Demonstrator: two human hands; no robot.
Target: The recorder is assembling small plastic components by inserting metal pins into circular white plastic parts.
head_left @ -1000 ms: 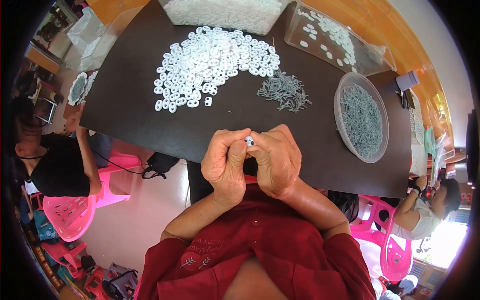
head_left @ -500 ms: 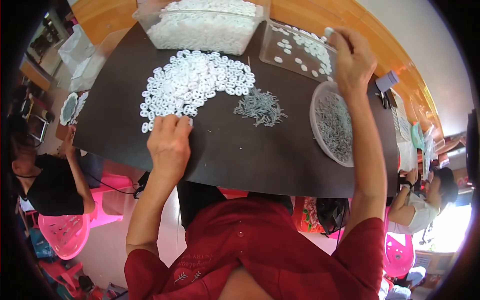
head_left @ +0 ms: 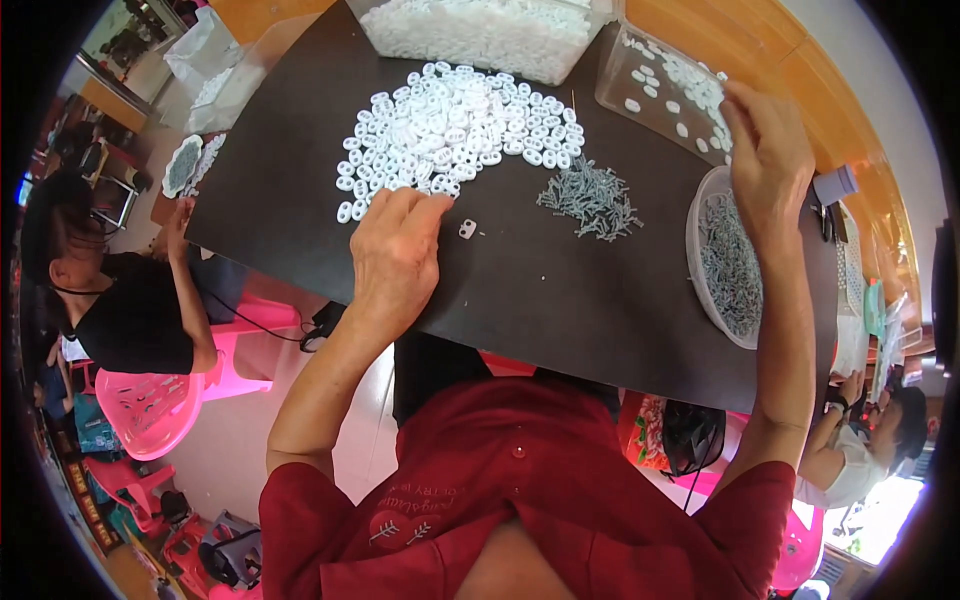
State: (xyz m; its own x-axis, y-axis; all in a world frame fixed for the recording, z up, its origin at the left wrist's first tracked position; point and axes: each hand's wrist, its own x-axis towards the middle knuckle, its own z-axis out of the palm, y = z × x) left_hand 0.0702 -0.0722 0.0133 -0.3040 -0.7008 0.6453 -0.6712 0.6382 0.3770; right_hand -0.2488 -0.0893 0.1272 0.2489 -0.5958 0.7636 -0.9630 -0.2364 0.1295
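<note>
1. Left hand [head_left: 395, 255] left of centre in the frame, palm down, fingers [head_left: 420, 208] stretched forward and close together.
2. Left forearm bare, running down to the lower left.
3. Right hand [head_left: 768, 150] at upper right, fingers curled downward.
4. Right arm nearly straight, rising along the right side.
</note>
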